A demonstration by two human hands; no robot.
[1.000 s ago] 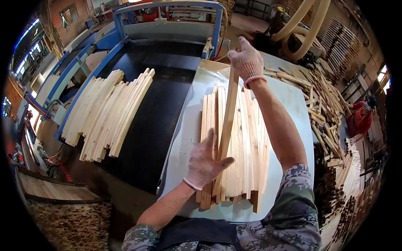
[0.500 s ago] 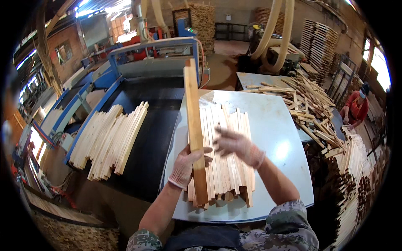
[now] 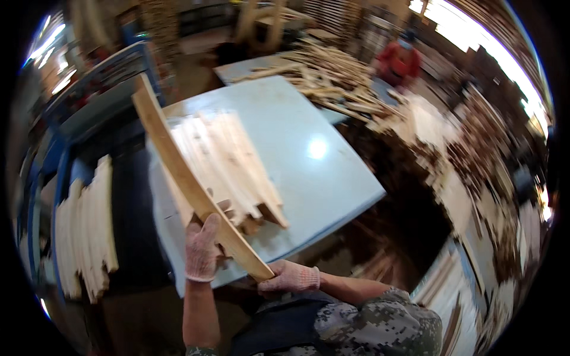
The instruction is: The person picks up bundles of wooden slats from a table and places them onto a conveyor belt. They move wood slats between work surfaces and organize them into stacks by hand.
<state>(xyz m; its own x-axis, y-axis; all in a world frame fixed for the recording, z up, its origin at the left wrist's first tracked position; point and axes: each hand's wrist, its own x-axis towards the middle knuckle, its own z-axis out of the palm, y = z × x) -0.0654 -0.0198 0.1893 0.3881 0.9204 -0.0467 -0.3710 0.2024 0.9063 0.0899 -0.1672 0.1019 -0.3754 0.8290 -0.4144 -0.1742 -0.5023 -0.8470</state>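
Both my hands, in pale knit gloves, hold one long wooden strip (image 3: 178, 157), which slants from the upper left down toward me. My left hand (image 3: 203, 248) wraps round it below its middle. At its near end my right hand (image 3: 286, 277) is closed on the wood; some fingers are hidden. Beneath and beyond the strip, a row of pale wooden strips (image 3: 228, 160) lies side by side on a light blue-grey table (image 3: 291, 136).
Left of the table, more strips (image 3: 86, 237) lie on a black conveyor belt (image 3: 136, 219) in a blue frame. A loose heap of wood (image 3: 332, 71) covers another table behind. A person in red (image 3: 398, 62) stands at the far right, near stacked wood (image 3: 460, 190).
My right hand has come down from above the row and grasped the strip's near end. The strip has tilted from nearly upright in view to slanting. The view has swung right.
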